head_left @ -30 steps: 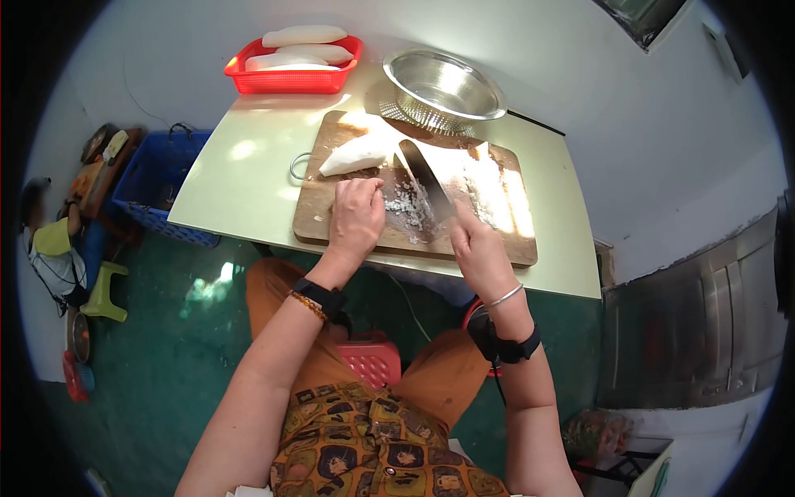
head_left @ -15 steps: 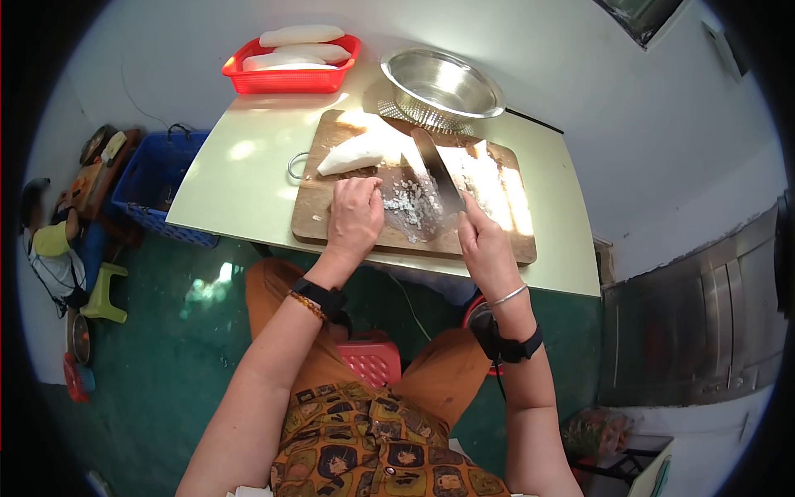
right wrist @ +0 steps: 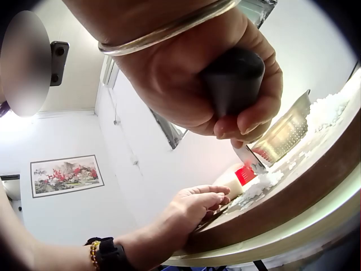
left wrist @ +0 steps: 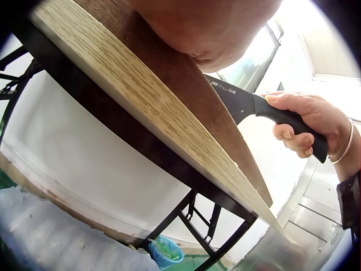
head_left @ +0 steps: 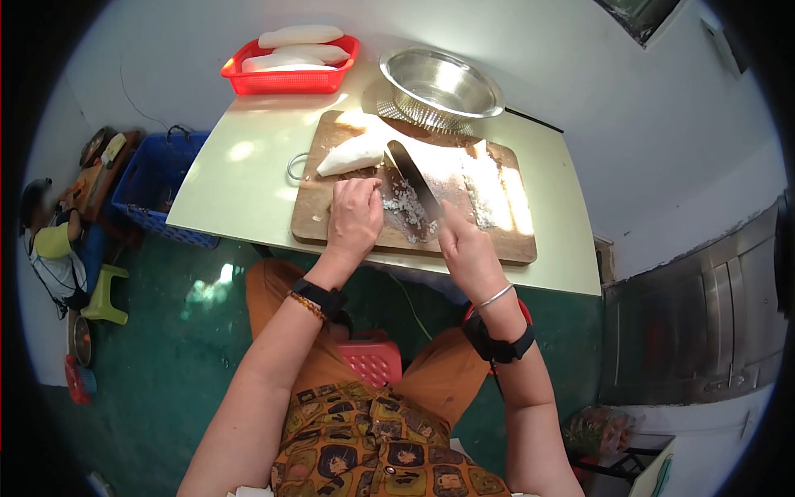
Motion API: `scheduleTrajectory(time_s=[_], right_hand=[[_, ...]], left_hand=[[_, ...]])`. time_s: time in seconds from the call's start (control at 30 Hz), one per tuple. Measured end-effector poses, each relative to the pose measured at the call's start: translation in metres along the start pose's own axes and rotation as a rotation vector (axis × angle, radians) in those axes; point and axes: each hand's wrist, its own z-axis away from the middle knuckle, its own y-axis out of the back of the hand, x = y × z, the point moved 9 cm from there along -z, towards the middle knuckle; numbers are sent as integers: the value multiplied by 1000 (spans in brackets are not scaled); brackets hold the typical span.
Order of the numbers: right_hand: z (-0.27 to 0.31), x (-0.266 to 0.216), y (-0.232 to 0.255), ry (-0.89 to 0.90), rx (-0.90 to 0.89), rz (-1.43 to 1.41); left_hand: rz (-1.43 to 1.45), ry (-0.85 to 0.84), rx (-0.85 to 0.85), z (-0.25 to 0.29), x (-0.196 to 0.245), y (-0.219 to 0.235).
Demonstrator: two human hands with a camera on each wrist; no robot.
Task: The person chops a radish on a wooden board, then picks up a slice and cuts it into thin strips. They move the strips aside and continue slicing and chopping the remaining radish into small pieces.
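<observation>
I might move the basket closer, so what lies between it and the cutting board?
Just bare, partly sunlit tabletop lies between the red basket and the cutting board; the head view shows it.

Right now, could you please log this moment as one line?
right hand: grips knife; left hand: on cutting board; chopped white bits: beside knife; larger white piece: on board

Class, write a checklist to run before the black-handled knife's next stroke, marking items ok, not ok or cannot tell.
1. Right hand gripping the black knife handle: ok.
2. Left hand apart from the dark, broad metal blade: ok, but near.
3. Rectangular brown wooden board lying on the pale yellow table: ok.
4. White chopped pieces in one heap: not ok, scattered.
5. Blade clear of the white, tapered vegetable: cannot tell.
</observation>
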Motion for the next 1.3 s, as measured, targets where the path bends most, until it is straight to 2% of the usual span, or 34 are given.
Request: scheduleTrajectory(time_s=[0.23,0.33,0.53,0.63,0.73,0.93,1.03,1.23,1.3], right_hand=[[-2,-5,14,12,62,-18],[-3,8,3,-60,-2,-8],[-1,-6,14,18,77,-47],[0,-1,1,73,65,31],[-2,-5,7,34,44,-9],[3,-11,-1,99,47,-3],[-1,-8,-4,9,-27,13],[0,-15,8,66,63,12],[0,-6,2,39,40,12]], left_hand=[[-14,-8,17,0,3,2],[-8,-7,18,0,1,1],[-28,4,3,0,1,0],[-15,4,5,0,0,0],[-17,16,-6,-1,0,1],[-20,-7,6,-1,2,0],[-12,-7,10,0,0,1],[-1,-2,6,0,2,2],[-3,3,1,0,1,1]])
